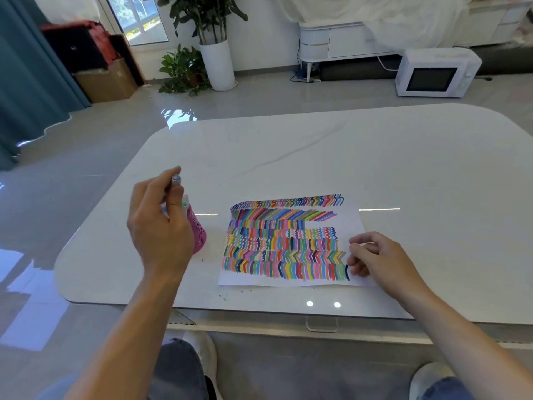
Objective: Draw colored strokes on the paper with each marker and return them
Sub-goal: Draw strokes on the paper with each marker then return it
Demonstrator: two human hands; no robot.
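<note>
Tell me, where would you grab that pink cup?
Wrap fingers around the rounded lower wall of the pink cup, coming from its right. That side is bare, while the left hand holding a marker covers its top and left.

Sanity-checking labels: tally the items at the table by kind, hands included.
Pink holder: 1
Markers: 2 visible, grey-capped marker in left hand, green-tipped marker in the holder
Paper: 1
Hands: 2, right hand resting on the paper
Total: 6
</note>
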